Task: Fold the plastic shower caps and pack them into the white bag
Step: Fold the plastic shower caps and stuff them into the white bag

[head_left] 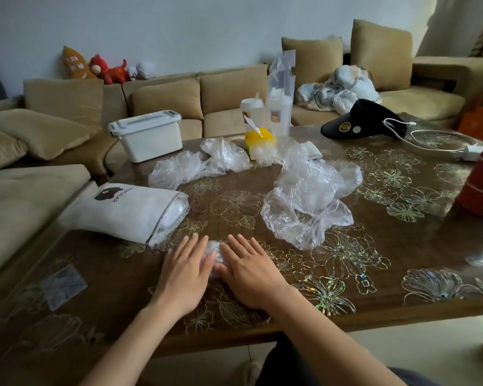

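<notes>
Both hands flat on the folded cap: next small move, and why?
Probably pinch the folded cap and slide it into the white bag: it looks pressed flat under the left hand and right hand, and the bag's open mouth lies close by.

Left hand [183, 277] and right hand [250, 274] lie flat, palms down, fingers straight, side by side; forearms extended forward.

A small folded shower cap [214, 256] lies near, at centre; a crumpled clear pile of caps [307, 201] lies right of centre; another crumpled heap [190, 165] lies farther left; the white bag [123, 210] lies sideways at left, open mouth rightward, clear plastic inside.
</notes>
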The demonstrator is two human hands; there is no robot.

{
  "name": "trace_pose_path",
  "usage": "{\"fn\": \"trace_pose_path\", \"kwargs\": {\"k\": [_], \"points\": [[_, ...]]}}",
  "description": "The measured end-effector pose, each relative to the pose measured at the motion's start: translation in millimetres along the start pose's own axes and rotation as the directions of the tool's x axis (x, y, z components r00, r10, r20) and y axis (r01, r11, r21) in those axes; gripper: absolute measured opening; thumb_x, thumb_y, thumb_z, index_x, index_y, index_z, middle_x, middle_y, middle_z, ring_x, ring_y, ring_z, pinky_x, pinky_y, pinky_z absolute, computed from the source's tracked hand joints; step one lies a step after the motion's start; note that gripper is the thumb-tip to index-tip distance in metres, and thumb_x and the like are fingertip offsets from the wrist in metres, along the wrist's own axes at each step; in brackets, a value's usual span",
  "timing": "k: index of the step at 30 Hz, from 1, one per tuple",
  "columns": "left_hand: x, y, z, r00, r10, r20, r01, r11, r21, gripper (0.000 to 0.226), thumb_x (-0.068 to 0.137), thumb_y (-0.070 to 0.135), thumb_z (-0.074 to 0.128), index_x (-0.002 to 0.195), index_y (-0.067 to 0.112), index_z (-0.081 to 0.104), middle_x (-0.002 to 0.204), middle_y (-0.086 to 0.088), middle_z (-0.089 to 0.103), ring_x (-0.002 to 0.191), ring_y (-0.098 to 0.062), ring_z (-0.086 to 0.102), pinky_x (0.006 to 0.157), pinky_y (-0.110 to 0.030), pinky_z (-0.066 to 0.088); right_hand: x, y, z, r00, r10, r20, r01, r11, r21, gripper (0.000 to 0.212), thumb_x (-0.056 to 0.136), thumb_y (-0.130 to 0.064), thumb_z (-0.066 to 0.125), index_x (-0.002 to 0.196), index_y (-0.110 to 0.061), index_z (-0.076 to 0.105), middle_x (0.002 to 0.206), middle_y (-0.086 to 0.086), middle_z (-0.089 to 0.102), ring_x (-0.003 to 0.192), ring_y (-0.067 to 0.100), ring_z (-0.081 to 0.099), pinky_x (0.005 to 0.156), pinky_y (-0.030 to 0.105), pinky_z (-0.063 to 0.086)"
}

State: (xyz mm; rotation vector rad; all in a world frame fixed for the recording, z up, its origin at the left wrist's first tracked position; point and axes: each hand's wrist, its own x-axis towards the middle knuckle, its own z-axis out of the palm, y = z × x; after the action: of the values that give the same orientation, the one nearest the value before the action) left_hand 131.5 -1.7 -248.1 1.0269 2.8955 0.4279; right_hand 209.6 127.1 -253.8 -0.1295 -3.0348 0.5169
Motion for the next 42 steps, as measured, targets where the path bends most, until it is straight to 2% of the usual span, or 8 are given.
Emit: {"fn": "trace_pose_path", "kwargs": {"k": [6, 10, 22, 27, 31, 35, 39, 42], "points": [[-0.5, -8.7, -0.8, 0.993, -0.062, 0.101, 0.056, 0.997, 0.053, 0.109, 0.053, 0.083, -0.03, 0.147, 0.03, -0.016, 0.156, 0.007, -0.014, 0.143, -0.011, -0.013, 0.115, -0.035, -0.01, 0.4, 4.1, -9.6, 0.997, 0.027, 0.071, -0.024, 0.999, -0.044, 0.106, 0.06, -0.069, -0.017, 0.15, -0.014, -0.006, 0.158, 0.006, -0.011, 0.144, 0.018, -0.016, 0.11, 0.033, -0.019], [1.7, -2.4, -3.6, 0.985, -0.073, 0.154, 0.06, 0.994, 0.09, 0.08, 0.077, 0.067, -0.011, 0.145, 0.028, -0.022, 0.156, 0.003, -0.019, 0.142, -0.012, -0.018, 0.117, -0.037, -0.011, 0.8, 8.5, -11.3, 0.997, 0.019, 0.074, -0.013, 0.997, -0.081, 0.104, 0.061, -0.069, -0.017, 0.15, -0.015, -0.009, 0.158, 0.005, -0.013, 0.144, 0.017, -0.018, 0.111, 0.036, -0.018], [0.7, -8.4, -1.6, 0.96, -0.121, 0.253, 0.093, 0.988, 0.121, 0.067, 0.092, 0.056, 0.004, 0.148, 0.027, -0.018, 0.156, 0.004, -0.021, 0.142, -0.013, -0.02, 0.117, -0.038, -0.011, 4.5, 5.8, -1.4, 0.998, 0.002, 0.07, 0.001, 0.999, -0.04, 0.106, 0.06, -0.07, -0.017, 0.151, -0.017, -0.002, 0.159, 0.004, -0.008, 0.145, 0.017, -0.013, 0.113, 0.037, -0.015], [13.0, -1.1, -31.1, 0.985, -0.154, 0.079, 0.173, 0.901, -0.397, 0.067, 0.093, 0.054, 0.023, 0.151, 0.021, 0.014, 0.156, -0.003, 0.019, 0.142, -0.02, 0.02, 0.115, -0.039, 0.018, 8.3, 4.9, -7.4, 0.997, 0.04, -0.072, -0.026, 0.98, 0.196, 0.062, 0.097, -0.053, 0.019, 0.149, -0.019, 0.022, 0.156, 0.002, 0.023, 0.145, 0.017, 0.011, 0.116, 0.035, -0.001], [34.2, 14.9, -37.9, 1.0, -0.003, 0.021, 0.007, 0.982, -0.189, 0.047, 0.096, 0.025, 0.05, 0.141, 0.019, 0.039, 0.144, -0.004, 0.041, 0.128, -0.017, 0.042, 0.104, -0.031, 0.035, 6.2, 13.8, -22.8, 0.837, 0.174, -0.52, 0.032, 0.931, 0.362, 0.026, 0.098, -0.019, 0.045, 0.113, -0.011, 0.065, 0.114, 0.004, 0.067, 0.11, 0.022, 0.058, 0.103, 0.041, 0.036], [51.1, 18.3, -34.2, 0.977, -0.008, 0.214, 0.014, 1.0, -0.025, 0.046, 0.086, 0.021, 0.065, 0.13, 0.016, 0.052, 0.124, -0.004, 0.052, 0.108, -0.017, 0.052, 0.093, -0.027, 0.042, 5.9, 18.1, -39.3, 0.785, 0.396, -0.477, -0.027, 0.79, 0.612, 0.021, 0.094, -0.01, 0.048, 0.106, -0.01, 0.066, 0.102, 0.006, 0.07, 0.092, 0.02, 0.062, 0.084, 0.039, 0.05], [59.5, 25.5, -42.3, 0.949, -0.085, 0.303, 0.096, 0.995, -0.021, 0.008, 0.081, 0.015, 0.071, 0.085, 0.016, 0.064, 0.089, 0.003, 0.059, 0.08, -0.012, 0.054, 0.068, -0.023, 0.044, 3.7, 18.6, -40.5, 0.79, 0.398, -0.466, -0.096, 0.831, 0.548, 0.024, 0.092, -0.008, 0.045, 0.107, -0.006, 0.064, 0.102, 0.008, 0.069, 0.091, 0.021, 0.061, 0.08, 0.034, 0.049], [62.0, 28.8, -50.7, 0.929, -0.059, 0.365, 0.089, 0.994, -0.066, 0.017, 0.081, 0.01, 0.068, 0.069, 0.018, 0.06, 0.075, 0.004, 0.058, 0.069, -0.012, 0.052, 0.064, -0.024, 0.044, 2.2, 20.9, -44.5, 0.795, 0.411, -0.446, -0.127, 0.832, 0.54, 0.025, 0.09, -0.007, 0.045, 0.107, -0.007, 0.063, 0.102, 0.007, 0.068, 0.093, 0.022, 0.06, 0.081, 0.033, 0.048]]}}
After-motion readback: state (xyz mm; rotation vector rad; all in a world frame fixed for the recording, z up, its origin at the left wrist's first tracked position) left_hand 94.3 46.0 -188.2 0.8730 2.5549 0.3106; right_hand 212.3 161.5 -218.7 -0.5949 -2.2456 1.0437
